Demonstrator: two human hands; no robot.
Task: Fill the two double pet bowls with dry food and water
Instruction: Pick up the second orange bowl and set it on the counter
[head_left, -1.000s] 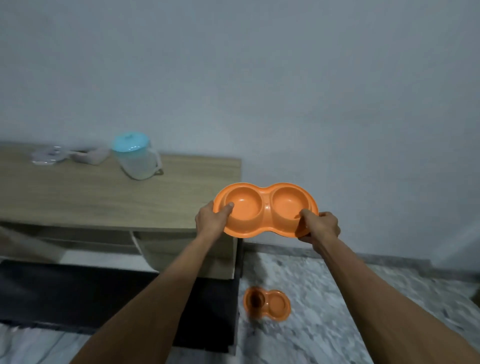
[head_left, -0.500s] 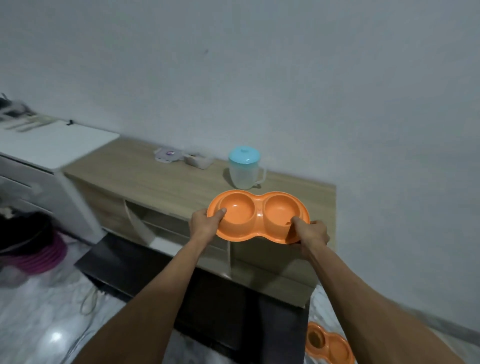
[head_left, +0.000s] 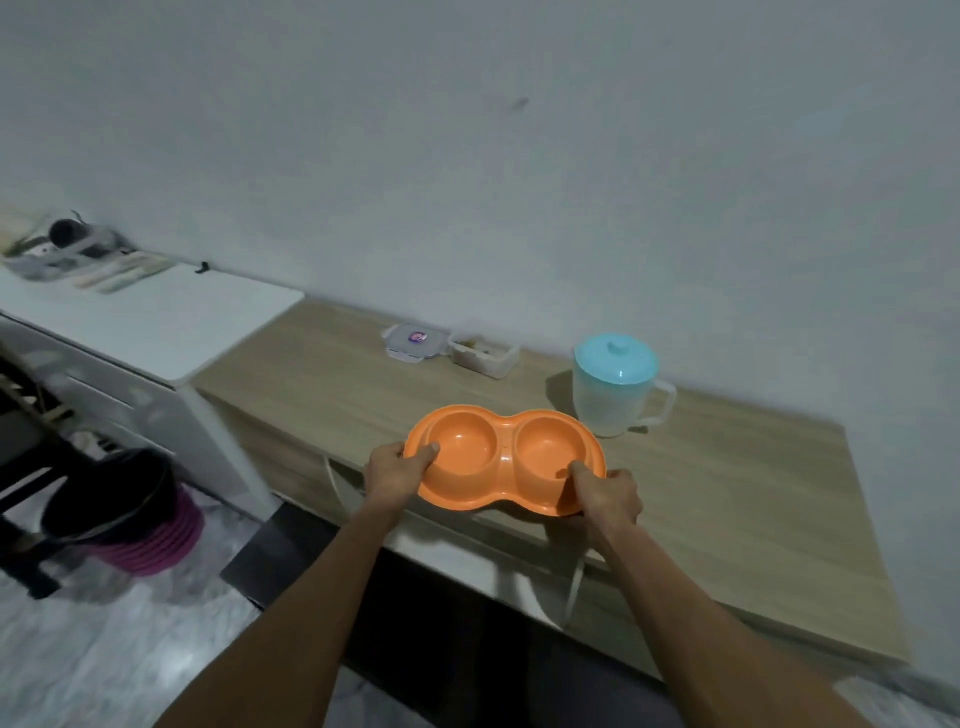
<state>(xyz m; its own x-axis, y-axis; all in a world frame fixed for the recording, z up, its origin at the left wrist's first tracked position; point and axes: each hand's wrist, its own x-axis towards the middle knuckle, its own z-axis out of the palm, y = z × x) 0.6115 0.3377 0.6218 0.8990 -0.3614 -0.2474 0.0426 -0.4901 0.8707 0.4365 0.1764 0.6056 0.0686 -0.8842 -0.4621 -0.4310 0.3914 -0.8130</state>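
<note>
Grip: left hand (head_left: 395, 475) and right hand (head_left: 608, 493) each clasped one end of the empty orange plastic double pet bowl (head_left: 504, 457), thumbs inside, over the near edge of the light wooden cabinet top (head_left: 727, 493). Step, likely: setting down. Next: food from the clear tub (head_left: 483, 354), far left; translucent blue-lidded jug (head_left: 613, 389) just behind.

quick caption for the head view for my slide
Left hand and right hand hold an empty orange double bowl at a wooden counter, near a blue-lidded jug.
</note>
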